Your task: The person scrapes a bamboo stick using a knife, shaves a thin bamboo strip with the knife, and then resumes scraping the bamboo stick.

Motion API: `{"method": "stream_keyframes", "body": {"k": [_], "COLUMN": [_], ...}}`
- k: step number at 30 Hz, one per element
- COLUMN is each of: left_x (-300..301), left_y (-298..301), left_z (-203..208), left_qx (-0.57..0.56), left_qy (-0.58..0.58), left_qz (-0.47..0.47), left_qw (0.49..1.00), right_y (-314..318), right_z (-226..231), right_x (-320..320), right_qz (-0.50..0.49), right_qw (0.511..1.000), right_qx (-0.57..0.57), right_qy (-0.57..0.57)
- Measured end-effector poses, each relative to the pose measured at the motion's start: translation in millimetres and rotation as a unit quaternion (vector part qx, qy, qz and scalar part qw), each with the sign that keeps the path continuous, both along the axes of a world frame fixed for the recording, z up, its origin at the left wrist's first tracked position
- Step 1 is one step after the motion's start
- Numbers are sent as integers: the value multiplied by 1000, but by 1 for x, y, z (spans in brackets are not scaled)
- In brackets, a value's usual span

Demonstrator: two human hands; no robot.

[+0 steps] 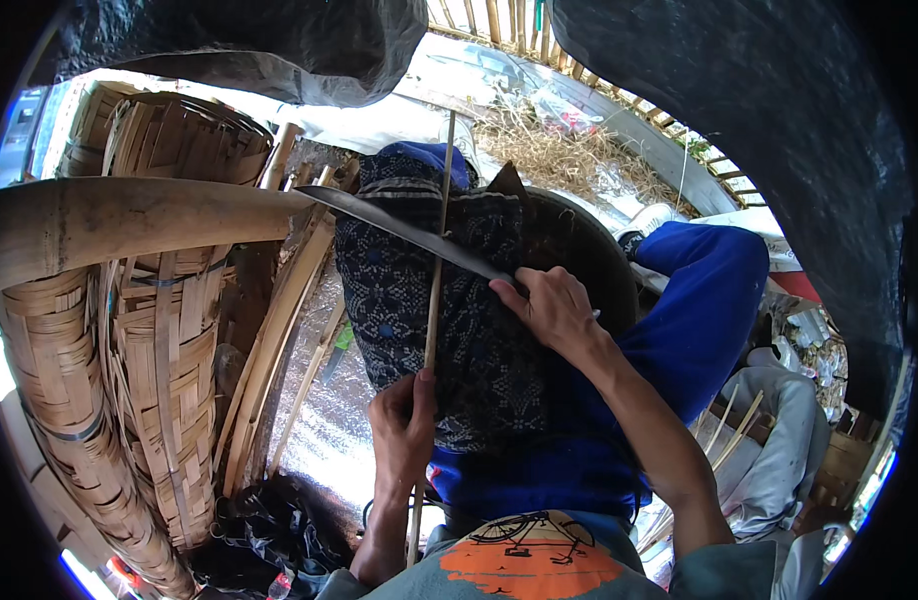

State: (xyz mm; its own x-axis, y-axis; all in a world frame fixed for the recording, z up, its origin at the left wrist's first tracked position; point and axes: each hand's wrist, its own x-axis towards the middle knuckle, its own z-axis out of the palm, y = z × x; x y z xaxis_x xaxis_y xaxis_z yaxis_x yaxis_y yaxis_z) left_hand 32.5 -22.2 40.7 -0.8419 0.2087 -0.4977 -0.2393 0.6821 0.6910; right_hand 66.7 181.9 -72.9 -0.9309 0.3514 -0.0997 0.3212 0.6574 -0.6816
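My left hand [401, 420] is closed round a long thin bamboo strip [432, 318], thumb along it. The strip runs from near my body, over a folded dark blue patterned cloth [384, 290] on my lap, to beyond the cloth's far edge. My right hand [557, 312] grips a long-bladed knife [409, 232], its handle mostly hidden by my fingers. The blade points to the far left and crosses the strip above the cloth; whether it cuts into the strip I cannot tell.
Tall woven bamboo baskets [169, 370] stand at my left, with a thick bamboo pole [149, 222] across them. Split bamboo lengths [279, 350] lean beside them. Black plastic [279, 530] lies at lower left, dry straw [564, 145] ahead. Dark sheeting [779, 110] hangs above right.
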Motion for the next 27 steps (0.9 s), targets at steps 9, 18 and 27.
{"method": "stream_keyframes", "body": {"k": [9, 18, 27], "left_x": [-23, -1, 1], "left_y": [7, -7, -5], "left_z": [-8, 2, 21], "left_qx": [-26, 19, 37], "left_qy": [-40, -50, -84], "left_qz": [7, 29, 16], "left_qw": [999, 998, 996], "right_y": [26, -4, 18], "right_z": [26, -1, 38], "right_x": [-23, -17, -13], "right_qz": [30, 15, 28], "right_qw": [996, 1000, 1000], "right_qx": [20, -9, 13], "right_qy": [-77, -15, -3]}}
